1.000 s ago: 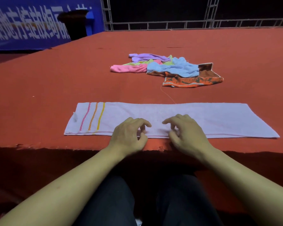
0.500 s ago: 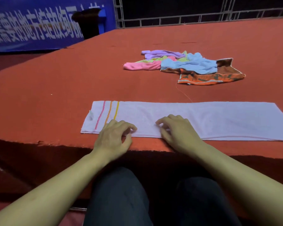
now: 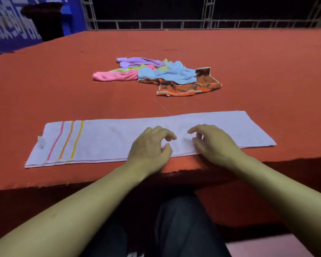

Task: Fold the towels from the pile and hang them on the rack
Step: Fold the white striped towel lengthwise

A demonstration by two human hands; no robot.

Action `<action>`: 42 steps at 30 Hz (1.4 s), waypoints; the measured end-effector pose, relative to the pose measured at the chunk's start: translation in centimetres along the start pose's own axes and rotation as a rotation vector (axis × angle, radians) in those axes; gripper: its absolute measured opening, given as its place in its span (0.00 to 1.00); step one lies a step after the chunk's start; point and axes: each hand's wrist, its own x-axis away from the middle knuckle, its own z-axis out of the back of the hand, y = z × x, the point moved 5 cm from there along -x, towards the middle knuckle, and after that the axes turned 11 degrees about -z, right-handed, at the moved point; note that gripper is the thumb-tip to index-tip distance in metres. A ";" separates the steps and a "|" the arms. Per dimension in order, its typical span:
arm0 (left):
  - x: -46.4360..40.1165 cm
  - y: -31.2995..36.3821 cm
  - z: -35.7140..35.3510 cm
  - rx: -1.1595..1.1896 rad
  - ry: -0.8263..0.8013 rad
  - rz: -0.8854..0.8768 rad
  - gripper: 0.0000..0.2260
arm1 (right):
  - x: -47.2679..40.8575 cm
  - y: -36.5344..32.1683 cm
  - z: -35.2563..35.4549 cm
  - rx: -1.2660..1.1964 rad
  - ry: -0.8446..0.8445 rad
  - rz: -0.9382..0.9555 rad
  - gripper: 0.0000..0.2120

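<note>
Presently both hands sit at the near long edge of the white towel, at 6 o'clock of the view. The left hand and right hand have fingers curled, tips on or just above the cloth; whether either grip actually pinches the edge cannot be told.

The towel lies flat as a long strip, striped end at 9 o'clock, parallel to the near edge of the red surface.

Judgement: folding is under way. For a clean fold, take the near edge evenly with both hands and keep the far edge from dragging.

At 12 o'clock, well apart, lies the pile of coloured towels. Beyond are a metal railing and a blue banner. No rack is identifiable.
</note>
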 end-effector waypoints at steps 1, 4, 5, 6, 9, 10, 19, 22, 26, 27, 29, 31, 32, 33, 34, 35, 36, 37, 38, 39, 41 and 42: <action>-0.7 0.8 -1.0 0.016 -0.021 -0.008 0.12 | 0.3 1.3 0.6 0.014 -0.019 -0.027 0.13; -2.3 2.3 -3.5 0.046 -0.088 -0.004 0.10 | 1.2 4.1 2.5 -0.018 -0.052 -0.049 0.14; -2.7 2.6 -4.2 0.058 -0.113 0.002 0.09 | 1.5 4.8 3.1 -0.035 -0.063 -0.044 0.15; -3.0 2.9 -4.8 0.072 -0.135 0.010 0.08 | 1.8 5.4 3.4 -0.041 -0.074 -0.038 0.16; -3.3 3.2 -6.1 0.096 -0.182 0.040 0.06 | 2.1 6.6 3.6 -0.042 -0.079 -0.027 0.15; -3.3 3.1 -6.4 0.092 -0.188 0.051 0.07 | 2.1 6.7 3.4 -0.048 -0.070 -0.025 0.15; -3.0 3.7 -6.2 0.097 -0.100 0.065 0.07 | 1.8 6.8 2.8 -0.065 -0.030 0.001 0.15; -2.7 4.0 -6.0 0.076 -0.077 0.021 0.07 | 1.9 6.8 3.1 -0.101 0.022 0.016 0.15; -2.4 4.4 -6.2 -0.012 -0.146 -0.042 0.07 | 2.6 6.9 2.9 -0.045 -0.002 0.113 0.15; -2.5 4.5 -6.2 -0.017 -0.161 -0.040 0.07 | 2.7 6.9 2.9 -0.023 -0.013 0.125 0.15; -2.7 4.6 -6.1 -0.004 -0.153 -0.014 0.06 | 2.5 6.7 3.2 -0.038 0.010 0.105 0.15; -3.4 4.4 -5.5 0.004 -0.083 0.018 0.06 | 1.7 5.7 4.0 -0.071 0.120 0.097 0.15; -4.0 4.2 -5.1 -0.008 -0.046 0.025 0.07 | 1.2 4.9 4.2 -0.052 0.174 0.095 0.15; -4.8 3.8 -4.8 -0.032 -0.037 0.035 0.08 | 0.4 4.2 4.1 -0.003 0.194 0.081 0.15; -5.7 3.2 -4.5 -0.070 -0.067 0.052 0.11 | -0.6 3.6 3.7 0.067 0.174 0.051 0.16; -6.6 2.5 -4.4 -0.115 -0.126 0.072 0.13 | -1.6 3.2 3.0 0.141 0.127 0.015 0.17; -7.4 1.7 -4.4 -0.159 -0.200 0.090 0.15 | -2.6 2.7 2.3 0.202 0.071 -0.016 0.19; -8.1 0.9 -4.5 -0.200 -0.286 0.096 0.17 | -3.6 2.3 1.6 0.241 0.017 -0.035 0.21; -8.4 0.0 -4.7 -0.245 -0.383 0.098 0.20 | -4.4 1.9 0.9 0.264 -0.036 -0.046 0.23; -8.3 -1.0 -4.9 -0.286 -0.488 0.111 0.23 | -5.0 1.7 0.1 0.281 -0.092 -0.058 0.24; -7.2 -3.1 -5.4 -0.336 -0.663 0.169 0.27 | -5.8 2.1 -1.7 0.307 -0.229 -0.100 0.26; -6.4 -4.0 -5.6 -0.336 -0.707 0.200 0.28 | -5.8 2.5 -2.5 0.321 -0.294 -0.126 0.26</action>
